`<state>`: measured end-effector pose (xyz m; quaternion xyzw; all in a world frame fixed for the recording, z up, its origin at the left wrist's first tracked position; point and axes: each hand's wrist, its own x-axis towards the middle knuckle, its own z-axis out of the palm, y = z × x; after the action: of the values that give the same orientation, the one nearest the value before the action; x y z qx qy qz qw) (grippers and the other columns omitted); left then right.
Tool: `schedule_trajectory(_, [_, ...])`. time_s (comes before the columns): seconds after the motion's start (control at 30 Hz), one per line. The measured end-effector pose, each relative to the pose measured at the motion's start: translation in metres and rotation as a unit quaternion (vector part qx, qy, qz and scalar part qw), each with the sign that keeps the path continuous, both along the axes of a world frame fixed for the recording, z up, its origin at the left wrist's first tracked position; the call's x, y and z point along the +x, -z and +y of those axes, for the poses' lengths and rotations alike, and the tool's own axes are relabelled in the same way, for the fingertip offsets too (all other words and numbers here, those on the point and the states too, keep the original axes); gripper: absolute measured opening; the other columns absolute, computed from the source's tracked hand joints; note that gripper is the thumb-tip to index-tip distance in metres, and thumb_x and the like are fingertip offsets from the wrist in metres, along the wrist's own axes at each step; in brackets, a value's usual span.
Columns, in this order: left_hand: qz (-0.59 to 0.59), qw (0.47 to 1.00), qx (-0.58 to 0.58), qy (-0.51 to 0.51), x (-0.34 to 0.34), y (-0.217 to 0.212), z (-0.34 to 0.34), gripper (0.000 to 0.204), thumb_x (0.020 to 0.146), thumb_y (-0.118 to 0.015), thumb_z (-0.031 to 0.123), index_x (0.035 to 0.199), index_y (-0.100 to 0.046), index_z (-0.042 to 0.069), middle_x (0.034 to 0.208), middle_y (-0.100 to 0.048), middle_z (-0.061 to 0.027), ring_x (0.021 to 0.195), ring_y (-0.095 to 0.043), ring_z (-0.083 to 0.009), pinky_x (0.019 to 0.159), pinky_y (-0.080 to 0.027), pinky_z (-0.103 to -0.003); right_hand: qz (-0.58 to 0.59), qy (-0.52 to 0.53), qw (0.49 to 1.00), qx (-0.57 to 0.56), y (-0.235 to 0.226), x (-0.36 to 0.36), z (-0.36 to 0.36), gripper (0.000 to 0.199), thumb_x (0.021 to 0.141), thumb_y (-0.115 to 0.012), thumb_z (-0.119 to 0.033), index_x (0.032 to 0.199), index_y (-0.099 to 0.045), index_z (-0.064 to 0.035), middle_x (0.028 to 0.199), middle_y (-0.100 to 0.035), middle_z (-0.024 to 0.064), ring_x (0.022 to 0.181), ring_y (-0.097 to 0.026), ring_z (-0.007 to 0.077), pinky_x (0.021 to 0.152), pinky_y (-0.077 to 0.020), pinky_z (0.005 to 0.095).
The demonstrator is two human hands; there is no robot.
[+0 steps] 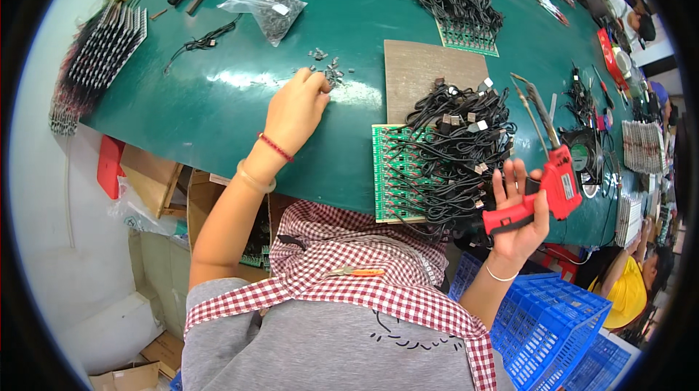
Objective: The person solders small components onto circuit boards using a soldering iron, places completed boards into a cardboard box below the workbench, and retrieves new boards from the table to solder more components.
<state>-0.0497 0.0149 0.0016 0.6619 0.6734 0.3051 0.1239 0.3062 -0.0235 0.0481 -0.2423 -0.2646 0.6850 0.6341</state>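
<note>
My left hand (297,108) reaches over the green table with its fingers bent down and together at a loose scatter of small dark grey parts (333,73). Whatever is between the fingertips is hidden. In my right hand (523,234) is a red soldering gun (562,183), its metal tip pointing up and away from me. Between the hands, at the table's near edge, lies a green circuit board panel (389,172). Black USB cables (462,151) are heaped over its right side, partly on a brown board (429,70).
Farther back lies another cable-covered panel (470,38). A clear plastic bag (269,5) of small parts and a loose black cable (200,43) are at the far left, near stacked boards (109,45). Blue crates (546,325) stand at lower right; a person in yellow (628,293) sits beyond.
</note>
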Motion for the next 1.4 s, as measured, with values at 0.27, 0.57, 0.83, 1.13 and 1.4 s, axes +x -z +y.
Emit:
schedule_trajectory(0.27, [0.173, 0.984, -0.011, 0.044, 0.001, 0.016, 0.015, 0.011, 0.075, -0.06, 0.01, 0.079, -0.052, 0.004, 0.081, -0.052, -0.0091, 0.08, -0.054, -0.0265, 0.067, -0.048, -0.038, -0.073, 0.081, 0.994, 0.003, -0.03, 0.008, -0.036, 0.032, 0.088, -0.052, -0.021, 0.114, -0.044, -0.0051, 0.103, -0.053, 0.0142, 0.1, -0.052, 0.0263, 0.094, -0.0395, 0.0452])
schedule_trajectory(0.57, [-0.009, 0.997, 0.04, 0.071, 0.01, 0.004, -0.007, 0.009, 0.08, -0.058, 0.004, 0.085, -0.052, 0.0, 0.079, -0.055, -0.0088, 0.071, -0.055, -0.0217, 0.063, -0.046, -0.032, -0.12, 0.033, 0.992, -0.011, -0.05, -0.021, -0.056, 0.034, 0.088, -0.053, -0.018, 0.114, -0.037, -0.0049, 0.082, -0.047, 0.0084, 0.081, -0.048, 0.0191, 0.074, -0.0455, 0.0338])
schedule_trajectory(0.83, [-0.703, 0.617, -0.306, 0.175, 0.089, -0.041, -0.079, 0.011, 0.087, -0.056, 0.009, 0.091, -0.052, 0.0, 0.086, -0.057, -0.0078, 0.071, -0.059, -0.0124, 0.061, -0.052, -0.024, -0.261, -0.073, 0.955, -0.121, -0.032, -0.088, -0.058, 0.037, 0.079, -0.058, 0.005, 0.113, -0.044, -0.0011, 0.092, -0.056, 0.0107, 0.081, -0.057, 0.0169, 0.071, -0.0503, 0.0311])
schedule_trajectory(1.13, [-0.741, 0.585, -0.282, 0.17, 0.113, -0.04, -0.088, 0.012, 0.087, -0.059, 0.01, 0.093, -0.053, 0.002, 0.091, -0.056, -0.0026, 0.081, -0.055, -0.0078, 0.072, -0.047, -0.024, -0.373, -0.058, 0.922, -0.091, -0.03, -0.089, -0.061, 0.042, 0.077, -0.061, 0.008, 0.114, -0.043, -0.0014, 0.093, -0.055, 0.007, 0.082, -0.054, 0.0111, 0.071, -0.0474, 0.0243])
schedule_trajectory(1.4, [-0.621, 0.668, -0.343, 0.224, 0.107, -0.043, -0.084, 0.007, 0.086, -0.056, 0.006, 0.089, -0.054, 0.0, 0.084, -0.059, -0.0044, 0.075, -0.059, -0.0104, 0.067, -0.049, -0.025, -0.428, -0.058, 0.896, -0.102, -0.032, -0.081, -0.064, 0.025, 0.081, -0.06, 0.002, 0.103, -0.05, -0.001, 0.085, -0.055, 0.0021, 0.074, -0.052, 0.0072, 0.064, -0.0447, 0.0221])
